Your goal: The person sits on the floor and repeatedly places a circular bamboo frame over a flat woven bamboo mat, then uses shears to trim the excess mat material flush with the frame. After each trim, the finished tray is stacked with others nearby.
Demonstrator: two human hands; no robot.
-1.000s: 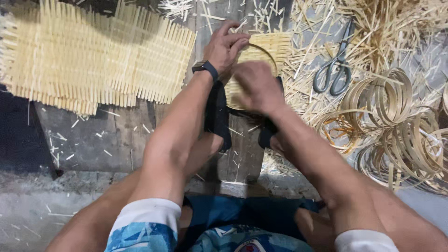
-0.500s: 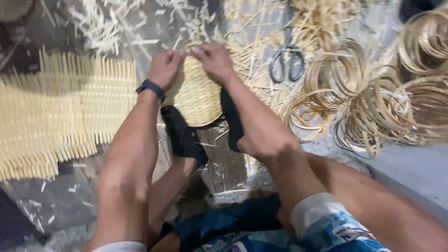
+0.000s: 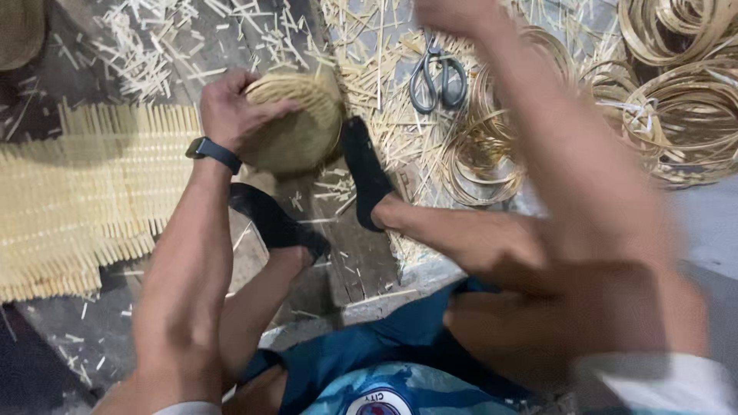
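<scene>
My left hand, with a dark watch on its wrist, grips a small round woven bamboo basket from the left side. The basket rests on the floor between my two feet in black socks. My right hand is raised at the top edge of the view, blurred and partly cut off, above a pair of scissors. I cannot make out whether its fingers hold anything. My right forearm crosses the right half of the view.
A flat woven bamboo mat with loose stick ends lies on the left. Coils of bamboo strip rings are piled on the right. Short bamboo offcuts litter the wooden boards around the basket.
My right hand has come off the basket and swung up and to the right past the scissors. My left hand stays on the basket.
</scene>
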